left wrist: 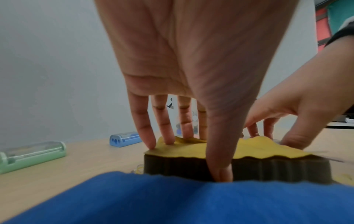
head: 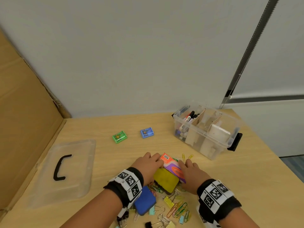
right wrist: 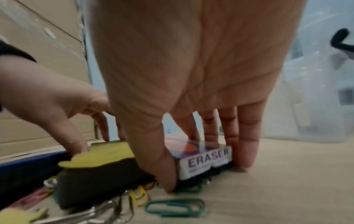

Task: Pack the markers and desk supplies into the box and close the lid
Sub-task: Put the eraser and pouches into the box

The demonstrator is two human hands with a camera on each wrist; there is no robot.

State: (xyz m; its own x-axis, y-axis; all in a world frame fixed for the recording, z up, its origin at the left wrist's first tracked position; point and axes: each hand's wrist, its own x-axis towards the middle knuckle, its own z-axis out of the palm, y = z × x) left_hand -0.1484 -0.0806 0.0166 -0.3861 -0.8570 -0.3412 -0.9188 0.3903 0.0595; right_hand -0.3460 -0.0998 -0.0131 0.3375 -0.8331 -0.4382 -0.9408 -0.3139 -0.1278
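My left hand (head: 153, 164) grips a yellow board eraser (head: 166, 181) with a dark felt base. In the left wrist view its fingers (left wrist: 168, 139) sit on the eraser's far edge and its thumb presses the near side. My right hand (head: 185, 171) grips an orange and purple boxed eraser (head: 171, 166) that leans on the yellow one; its printed end (right wrist: 208, 160) reads ERASER, between thumb and fingers. A blue eraser (head: 144, 200) lies under my left wrist. The clear box (head: 230, 140) at the back right holds markers (head: 186, 120) and white items between cardboard dividers.
The clear lid (head: 79, 178) with a black handle lies flat at the left. A green sharpener (head: 119, 137) and a blue sharpener (head: 146, 132) sit mid-table. Paper clips (head: 178, 209) and binder clips (head: 169, 201) are scattered near the front edge. A cardboard wall (head: 24, 112) stands on the left.
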